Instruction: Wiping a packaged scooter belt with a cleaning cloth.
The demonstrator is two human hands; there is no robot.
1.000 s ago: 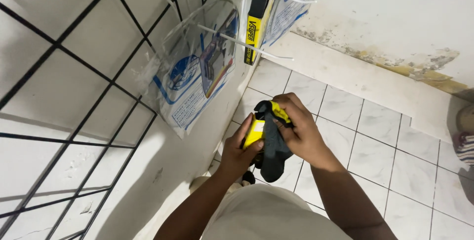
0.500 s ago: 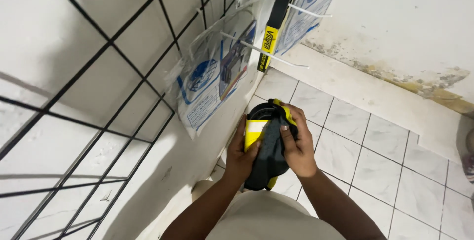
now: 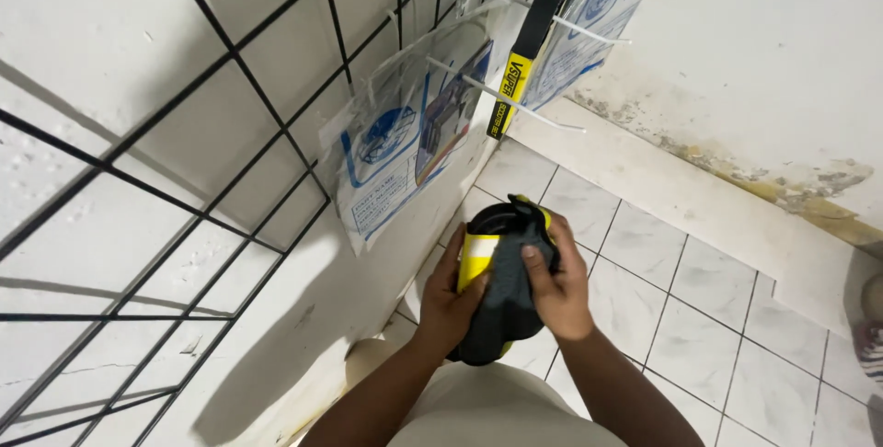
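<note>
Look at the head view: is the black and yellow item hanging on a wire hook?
No, both the left hand and right hand hold the black and yellow item.

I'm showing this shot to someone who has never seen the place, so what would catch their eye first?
Probably the yellow and black item low in the middle, held between the left hand and the right hand above the white tiled floor. Next, the black wire grid across the white wall on the left, with plastic packets hanging from its hooks. The stained wall base at right also stands out.
</note>
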